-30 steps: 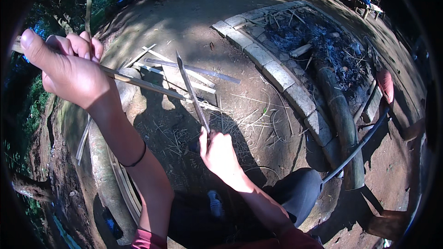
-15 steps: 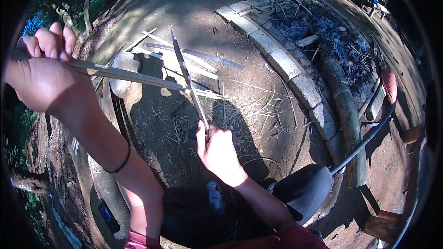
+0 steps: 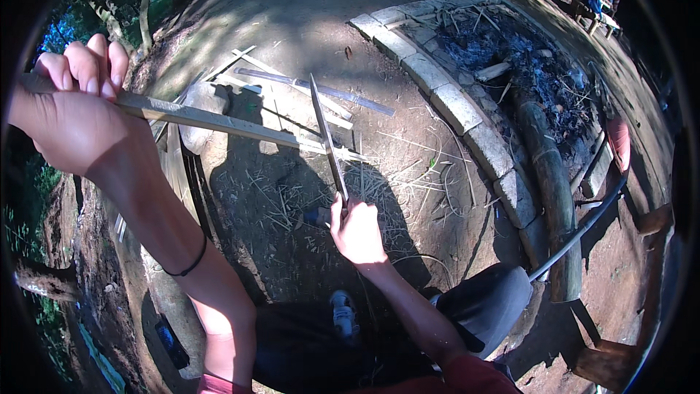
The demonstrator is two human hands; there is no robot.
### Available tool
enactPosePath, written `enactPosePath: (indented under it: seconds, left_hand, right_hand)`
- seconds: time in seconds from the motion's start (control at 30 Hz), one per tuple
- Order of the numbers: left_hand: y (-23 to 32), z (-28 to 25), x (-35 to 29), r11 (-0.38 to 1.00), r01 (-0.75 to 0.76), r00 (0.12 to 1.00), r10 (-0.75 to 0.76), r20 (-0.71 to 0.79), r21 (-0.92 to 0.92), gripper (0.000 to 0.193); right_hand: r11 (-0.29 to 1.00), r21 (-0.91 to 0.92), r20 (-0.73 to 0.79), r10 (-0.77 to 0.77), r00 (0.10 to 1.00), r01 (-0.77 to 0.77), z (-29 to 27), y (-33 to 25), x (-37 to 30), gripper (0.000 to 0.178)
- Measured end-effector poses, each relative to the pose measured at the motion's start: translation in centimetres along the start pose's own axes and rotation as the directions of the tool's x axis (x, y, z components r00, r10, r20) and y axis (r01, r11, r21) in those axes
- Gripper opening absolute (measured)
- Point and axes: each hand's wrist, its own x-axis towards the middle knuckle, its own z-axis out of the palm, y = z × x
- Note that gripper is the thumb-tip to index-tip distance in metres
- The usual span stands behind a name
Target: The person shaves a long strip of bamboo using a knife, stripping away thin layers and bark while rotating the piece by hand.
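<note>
At the upper left, my left hand [image 3: 87, 117] is closed round one end of a long pale strip of bamboo [image 3: 219, 122], which slants down to the right. Its far end is split into thin, frayed slivers. My right hand [image 3: 357, 230] grips the handle of a long-bladed knife [image 3: 323, 114], blade pointing up and away from me. The blade crosses the strip close to the frayed end. Thin shavings [image 3: 284, 201] litter the shaded ground below. Beyond the strip lie several split pieces [image 3: 339, 120] and a long dark flat blade-like piece [image 3: 364, 101].
A pale stone [image 3: 204, 113] sits beneath the strip. To the right curves a stone-block border [image 3: 445, 102] round an ash-filled fire pit [image 3: 503, 51], with a thick bamboo pole [image 3: 539, 146] reaching out toward me. A dark phone-like object [image 3: 172, 343] lies at lower left. My knee [image 3: 488, 306] is at lower right.
The knife and my right hand have moved right along the strip, toward its frayed end. My left hand keeps its hold, and the whole view has shifted slightly.
</note>
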Motion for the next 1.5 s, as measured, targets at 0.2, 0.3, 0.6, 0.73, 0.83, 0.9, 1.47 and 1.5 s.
enactPosePath:
  seconds: [0.2, 0.3, 0.6, 0.73, 0.83, 0.9, 1.47, 1.5]
  left_hand:
    - [0.2, -0.6, 0.3, 0.997, -0.036, 0.999, 0.035, -0.011, -0.075, 0.032]
    - [1.0, -0.7, 0.3, 0.999, -0.008, 1.0, 0.008, 0.001, 0.032, 0.045]
    - [-1.1, -1.8, 1.5, 0.992, 0.043, 0.995, -0.053, -0.081, -0.12, 0.059]
    - [-0.5, -1.9, 1.1, 0.973, 0.079, 0.991, -0.1, 0.091, 0.216, 0.071]
    - [-2.5, -0.6, -0.5, 0.953, 0.126, 0.961, -0.186, 0.206, 0.275, 0.072]
    - [-4.9, 0.9, -2.5, 0.984, 0.148, 0.953, -0.17, 0.252, 0.104, 0.055]
    - [-13.4, 3.7, -9.6, 0.985, 0.143, 0.984, -0.132, 0.123, -0.093, 0.047]
    - [-13.3, 3.8, -9.3, 0.984, 0.146, 0.984, -0.133, 0.12, -0.103, 0.048]
  right_hand:
    - [0.993, 0.118, 0.11, -0.033, 0.993, 0.02, -1.5, -5.1, -0.8, 0.028]
    - [0.985, 0.009, 0.122, 0.169, 0.978, -0.171, 4.0, 2.5, -0.4, 0.028]
    - [0.963, -0.198, -0.157, -0.214, 0.964, 0.182, 3.2, 3.7, 0.1, 0.033]
    - [0.996, 0.086, -0.006, -0.031, 0.999, 0.032, 1.6, -0.9, 0.3, 0.032]
    - [0.938, -0.263, -0.209, -0.285, 0.935, 0.226, 2.6, 2.5, 0.9, 0.03]
    - [0.999, -0.023, -0.101, -0.044, 0.994, 0.042, 1.7, 4.2, 1.7, 0.034]
    - [0.993, 0.111, 0.039, -0.053, 0.998, 0.048, -4.4, -4.3, -0.3, 0.028]
    - [0.993, 0.092, 0.024, -0.073, 0.997, 0.07, -3.7, -3.9, -0.4, 0.029]
